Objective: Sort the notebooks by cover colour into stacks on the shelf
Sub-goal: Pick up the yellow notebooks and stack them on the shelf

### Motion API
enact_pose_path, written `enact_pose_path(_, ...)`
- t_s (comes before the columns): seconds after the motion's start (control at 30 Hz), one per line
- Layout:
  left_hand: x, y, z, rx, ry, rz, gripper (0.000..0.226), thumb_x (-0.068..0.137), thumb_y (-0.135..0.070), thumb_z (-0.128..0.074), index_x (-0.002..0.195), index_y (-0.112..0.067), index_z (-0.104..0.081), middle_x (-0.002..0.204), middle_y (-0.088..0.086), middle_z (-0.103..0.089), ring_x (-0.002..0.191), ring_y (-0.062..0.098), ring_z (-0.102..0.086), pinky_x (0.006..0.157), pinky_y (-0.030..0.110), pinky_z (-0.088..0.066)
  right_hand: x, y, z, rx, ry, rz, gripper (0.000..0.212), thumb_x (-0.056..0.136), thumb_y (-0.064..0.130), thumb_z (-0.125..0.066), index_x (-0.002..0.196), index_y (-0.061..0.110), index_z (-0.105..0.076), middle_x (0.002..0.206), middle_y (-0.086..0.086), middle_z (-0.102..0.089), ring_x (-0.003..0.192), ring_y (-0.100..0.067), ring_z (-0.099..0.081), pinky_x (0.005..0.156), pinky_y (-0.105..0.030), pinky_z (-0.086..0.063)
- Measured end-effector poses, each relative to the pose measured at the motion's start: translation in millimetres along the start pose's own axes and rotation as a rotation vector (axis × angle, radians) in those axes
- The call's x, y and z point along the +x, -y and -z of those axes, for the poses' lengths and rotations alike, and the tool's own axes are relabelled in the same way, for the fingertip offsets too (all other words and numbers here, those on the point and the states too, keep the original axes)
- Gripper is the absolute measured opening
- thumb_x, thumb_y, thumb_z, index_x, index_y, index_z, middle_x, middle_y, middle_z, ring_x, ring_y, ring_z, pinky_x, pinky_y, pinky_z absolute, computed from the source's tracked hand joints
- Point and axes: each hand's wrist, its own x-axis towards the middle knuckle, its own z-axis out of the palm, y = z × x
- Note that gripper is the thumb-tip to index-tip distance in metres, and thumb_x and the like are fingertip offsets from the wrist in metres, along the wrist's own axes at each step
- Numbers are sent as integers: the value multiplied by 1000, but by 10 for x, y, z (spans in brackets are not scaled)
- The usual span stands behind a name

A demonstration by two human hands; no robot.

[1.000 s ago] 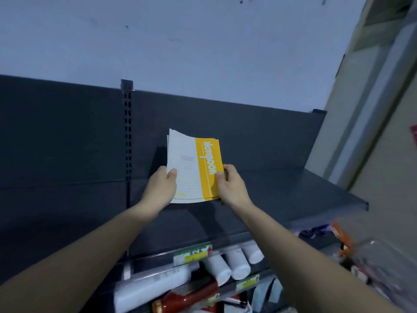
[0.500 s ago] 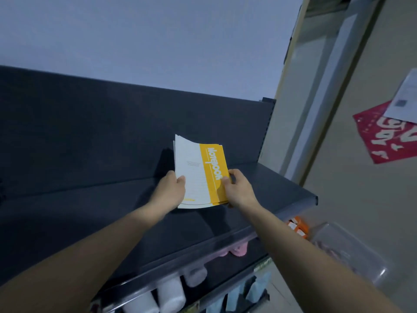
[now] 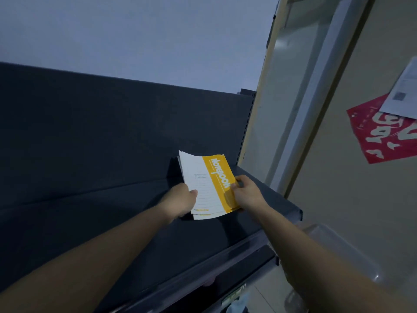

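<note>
- Your left hand (image 3: pixel 180 201) grips the white left edge of the notebooks (image 3: pixel 206 184), thumb on the top cover and the rest hidden beneath. Your right hand (image 3: pixel 248 195) pinches the yellow right edge, its fingers (image 3: pixel 236 185) curled over the cover. Neither hold has altered in the last second.
- The bundle itself has travelled. A second ago you held it up before the back panel of the shelf (image 3: pixel 135 222), about mid-length. Now it is near the shelf's right end, lower and tipped flatter, with its far edge raised toward the back panel.
- I cannot tell whether the near edge touches the shelf yet; a shadow lies just under it.
- My reading: you've chosen the shelf's right end for the yellow stack and are close to setting it down. No other cover colours are in view, so I can't judge how much sorting remains.
</note>
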Motion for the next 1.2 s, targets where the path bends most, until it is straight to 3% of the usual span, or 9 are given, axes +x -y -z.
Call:
enact_pose_path(0.13, 228, -193, -349, 27, 9, 51, 38, 102, -27, -34, 130, -9, -52, 67, 3, -50, 46, 13, -37, 44, 21, -31, 324, -281, 210, -70, 66, 16, 29, 100, 22, -40, 127, 14, -47, 110, -4, -55, 93, -22, -55, 77, -38, -49)
enact_pose_path(0.3, 458, -383, -753, 35, -53, 98, 34, 98, -28, -45, 122, -6, -56, 94, 9, -64, 59, 14, -49, 53, 24, -39, 723, -561, 465, -139, 154, 25, 27, 99, 20, -42, 125, 14, -48, 100, -4, -53, 91, -26, -56, 83, -40, -52)
enact_pose_path(0.43, 551, -532, -1006, 65, -86, 157, 26, 97, -26, -47, 106, -5, -59, 83, 7, -62, 58, 15, -50, 57, 26, -40, 951, -765, 591, -203, 190, 59, 19, 97, 18, -44, 112, 13, -53, 100, -8, -58, 87, -24, -54, 84, -39, -51)
enact_pose_path(0.53, 608, -593, -1161, 97, -83, 182, 30, 96, -26, -46, 107, -2, -60, 80, 9, -62, 55, 17, -49, 55, 26, -39, 1049, -885, 670, -275, 239, 68, 13, 95, 20, -45, 102, 14, -54, 102, -8, -59, 92, -24, -55, 80, -34, -48)
enact_pose_path(0.6, 632, -628, -1235, 147, -78, 193, 31, 95, -28, -47, 110, -4, -60, 93, 11, -64, 63, 19, -53, 60, 27, -42, 1098, -948, 707, -345, 279, 80, 21, 94, 22, -44, 108, 13, -57, 111, -9, -60, 101, -27, -56, 79, -32, -45)
enact_pose_path(0.77, 627, -709, -1353, 429, -76, 234, 37, 96, -39, -46, 116, -10, -55, 115, 5, -57, 104, 21, -57, 84, 31, -48, 1186, -1076, 754, -559, 294, 155, 28, 91, 26, -45, 112, 14, -58, 119, -8, -62, 109, -27, -57, 78, -31, -43)
enact_pose_path(0.9, 644, -729, -1391, 554, -105, 263, 37, 93, -46, -48, 110, -15, -60, 111, 2, -60, 102, 19, -59, 78, 30, -48, 1263, -1106, 772, -623, 304, 191, 23, 87, 31, -52, 102, 16, -62, 109, -5, -67, 101, -24, -61, 72, -29, -44)
enact_pose_path(1.03, 638, -695, -1322, 483, -146, 267, 38, 89, -48, -54, 112, -18, -60, 111, -2, -62, 98, 16, -60, 78, 29, -51, 1270, -1039, 707, -647, 258, 254, 29, 88, 21, -50, 116, 12, -53, 117, -10, -62, 109, -29, -59, 77, -32, -45)
enact_pose_path(1.2, 458, -588, -983, 597, -332, 295, 35, 89, -48, -55, 100, -15, -61, 114, 3, -62, 103, 24, -59, 76, 30, -44, 1230, -746, 570, -636, 179, 523, 32, 91, 19, -50, 122, 12, -53, 121, -12, -55, 112, -32, -51, 85, -37, -46)
